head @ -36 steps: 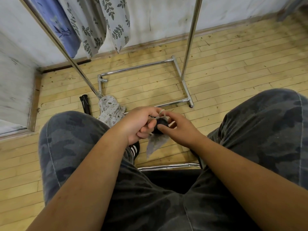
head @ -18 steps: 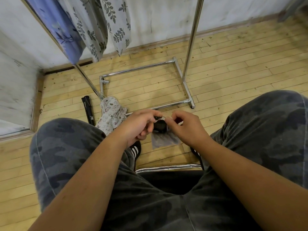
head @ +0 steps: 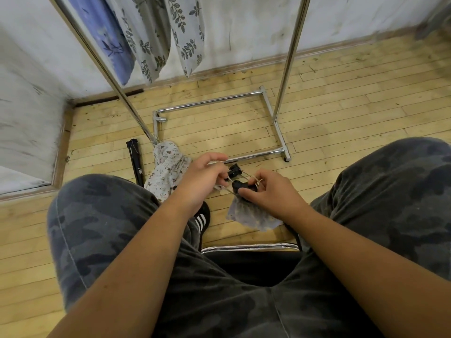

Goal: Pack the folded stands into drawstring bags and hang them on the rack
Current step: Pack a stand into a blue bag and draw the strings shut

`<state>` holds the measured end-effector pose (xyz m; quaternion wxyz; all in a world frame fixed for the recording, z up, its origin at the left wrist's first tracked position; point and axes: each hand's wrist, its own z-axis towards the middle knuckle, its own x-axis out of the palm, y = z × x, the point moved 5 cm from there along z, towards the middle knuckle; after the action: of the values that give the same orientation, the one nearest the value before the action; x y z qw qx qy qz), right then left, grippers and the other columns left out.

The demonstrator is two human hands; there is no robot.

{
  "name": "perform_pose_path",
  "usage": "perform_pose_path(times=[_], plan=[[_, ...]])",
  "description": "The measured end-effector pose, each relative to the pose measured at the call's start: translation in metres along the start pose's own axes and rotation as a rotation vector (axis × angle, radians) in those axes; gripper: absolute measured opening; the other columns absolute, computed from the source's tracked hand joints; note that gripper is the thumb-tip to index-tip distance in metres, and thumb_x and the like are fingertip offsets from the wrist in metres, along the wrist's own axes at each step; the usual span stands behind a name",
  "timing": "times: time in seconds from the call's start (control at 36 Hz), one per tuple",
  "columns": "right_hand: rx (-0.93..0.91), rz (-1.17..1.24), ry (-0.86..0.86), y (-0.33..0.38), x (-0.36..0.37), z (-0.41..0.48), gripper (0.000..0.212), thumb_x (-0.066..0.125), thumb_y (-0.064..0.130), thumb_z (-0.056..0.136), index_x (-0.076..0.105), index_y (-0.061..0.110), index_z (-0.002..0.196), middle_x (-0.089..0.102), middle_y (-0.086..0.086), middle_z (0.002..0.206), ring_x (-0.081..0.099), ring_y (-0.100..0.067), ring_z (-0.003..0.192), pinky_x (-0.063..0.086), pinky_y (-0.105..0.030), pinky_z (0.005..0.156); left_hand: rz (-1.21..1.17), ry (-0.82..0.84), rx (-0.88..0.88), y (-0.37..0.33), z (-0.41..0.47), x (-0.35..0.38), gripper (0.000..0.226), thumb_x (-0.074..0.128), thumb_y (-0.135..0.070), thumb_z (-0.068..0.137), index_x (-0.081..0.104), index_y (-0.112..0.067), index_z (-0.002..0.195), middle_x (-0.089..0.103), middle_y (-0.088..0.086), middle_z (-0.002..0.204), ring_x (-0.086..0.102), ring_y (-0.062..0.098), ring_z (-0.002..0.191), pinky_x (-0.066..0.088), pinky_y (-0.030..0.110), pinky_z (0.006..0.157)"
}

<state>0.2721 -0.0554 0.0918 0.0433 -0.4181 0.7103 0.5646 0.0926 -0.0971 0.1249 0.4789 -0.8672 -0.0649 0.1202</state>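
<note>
Left hand: your left hand (head: 205, 176) pinches the drawstring cords (head: 256, 182), fingers curled.
Right hand: your right hand (head: 271, 191) grips the folded stand (head: 240, 186), black top showing.
Bag: grey bag (head: 251, 213) hangs at 6 o'clock under both hands.
Floor: second stand (head: 135, 162) and patterned bag (head: 166, 167) lie at 9 o'clock.

Black folded stand (head: 240, 185) pokes from mouth of grey drawstring bag (head: 251, 213).

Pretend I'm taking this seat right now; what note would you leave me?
Left hand and right hand each pinch the cords of the grey bag; a black stand pokes from its open neck.
Done: cloth bags hang on the rack.
Left: cinch and hang this bag, then deal with the folded stand and patterned bag on the floor.
</note>
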Motion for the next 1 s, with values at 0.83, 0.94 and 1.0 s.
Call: perform_pose_path(times=[0.83,0.94,1.0], plan=[[0.028,-0.275,-0.077,-0.006,-0.008,0.001,0.056,0.071,0.073,0.078,0.052,0.022,0.091,0.065,0.005,0.080,0.062,-0.017,0.076,0.053,-0.038,0.068,-0.102,0.183,0.092,-0.005,-0.009,0.016,0.034,0.062,-0.016,0.085,0.073,-0.024,0.116,0.058,0.003,0.074,0.060,0.017,0.067,0.046,0.068,0.104],[0.014,-0.305,-0.076,-0.006,-0.005,0.003,0.054,0.070,0.072,0.080,0.047,0.023,0.088,0.060,0.006,0.076,0.058,-0.017,0.075,0.048,-0.037,0.068,-0.092,0.186,0.109,-0.006,-0.010,0.017,0.033,0.062,-0.018,0.084,0.073,-0.027,0.114,0.060,0.003,0.076,0.059,0.017,0.069,0.047,0.068,0.104],[0.030,-0.265,-0.108,-0.007,-0.007,0.004,0.052,0.067,0.068,0.086,0.047,0.020,0.081,0.056,0.004,0.071,0.053,-0.015,0.068,0.041,-0.034,0.060,-0.116,0.187,0.109,-0.007,-0.010,0.016,0.033,0.061,-0.017,0.087,0.072,-0.024,0.117,0.059,0.004,0.076,0.059,0.017,0.067,0.049,0.065,0.099]])
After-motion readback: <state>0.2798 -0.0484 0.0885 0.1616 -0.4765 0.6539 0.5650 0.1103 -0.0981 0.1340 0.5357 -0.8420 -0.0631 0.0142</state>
